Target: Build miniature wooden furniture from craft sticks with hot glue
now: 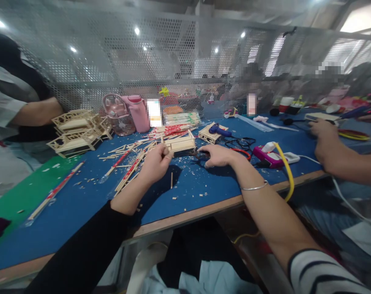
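Observation:
My left hand (156,162) is closed in a pinch, with a short pale wooden stick (162,140) rising from its fingertips. Just beyond it is a small wooden stick structure (182,143) with a flat surface. My right hand (219,155) curls its fingers round the handles of a dark hand tool (199,156), pliers or scissors, whose tip points toward my left hand. Part of the tool is covered by the fingers. A second stick frame (210,134) stands behind, with a blue glue gun (220,130) on it. A loose stick (171,180) lies between my hands.
Wood scraps and red-white stick packets (124,163) litter the blue table (87,204). Larger wooden models (78,132), a pink bottle (138,113) and a clear jug (120,118) stand left. At right are a purple power strip (269,157), a yellow cable (288,171) and a co-worker's arm (335,149).

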The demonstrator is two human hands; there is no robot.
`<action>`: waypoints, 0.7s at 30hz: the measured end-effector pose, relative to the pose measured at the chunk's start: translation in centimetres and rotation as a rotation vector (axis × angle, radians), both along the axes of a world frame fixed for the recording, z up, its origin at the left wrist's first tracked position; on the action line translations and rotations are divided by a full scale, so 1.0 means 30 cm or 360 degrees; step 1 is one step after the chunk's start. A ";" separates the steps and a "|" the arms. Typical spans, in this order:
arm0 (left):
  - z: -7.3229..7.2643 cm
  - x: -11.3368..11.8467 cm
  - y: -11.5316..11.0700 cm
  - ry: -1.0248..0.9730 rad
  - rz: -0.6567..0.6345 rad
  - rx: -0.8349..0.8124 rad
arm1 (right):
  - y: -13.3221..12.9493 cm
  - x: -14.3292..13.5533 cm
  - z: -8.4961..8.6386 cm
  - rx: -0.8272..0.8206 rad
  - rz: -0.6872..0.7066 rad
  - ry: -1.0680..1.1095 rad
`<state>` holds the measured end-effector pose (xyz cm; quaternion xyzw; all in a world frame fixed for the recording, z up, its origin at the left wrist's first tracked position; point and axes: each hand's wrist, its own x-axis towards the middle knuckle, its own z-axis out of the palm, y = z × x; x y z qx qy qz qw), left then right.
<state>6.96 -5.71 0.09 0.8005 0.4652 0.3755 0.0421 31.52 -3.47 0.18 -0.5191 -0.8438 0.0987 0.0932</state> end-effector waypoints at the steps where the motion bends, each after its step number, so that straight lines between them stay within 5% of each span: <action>1: -0.010 0.009 -0.001 0.0086 -0.0113 -0.0073 | 0.003 0.016 0.002 -0.0053 -0.0059 -0.0019; 4: -0.045 0.047 -0.007 0.0464 -0.0238 -0.0260 | 0.006 0.019 -0.006 -0.0066 -0.0186 -0.0129; 9: -0.054 0.097 -0.025 0.0941 0.0096 -0.0299 | 0.007 -0.038 -0.030 0.0150 -0.0269 -0.0198; 15: 0.034 0.010 -0.020 0.0537 0.0361 -0.0192 | -0.034 -0.065 0.016 0.0519 -0.0288 0.0211; 18: 0.057 -0.062 0.005 0.0348 0.0097 -0.0151 | -0.051 -0.108 0.042 0.0577 -0.0072 0.0322; 21: 0.045 -0.092 0.023 0.0443 -0.0179 -0.0346 | -0.034 -0.171 0.056 0.0264 0.0242 0.0030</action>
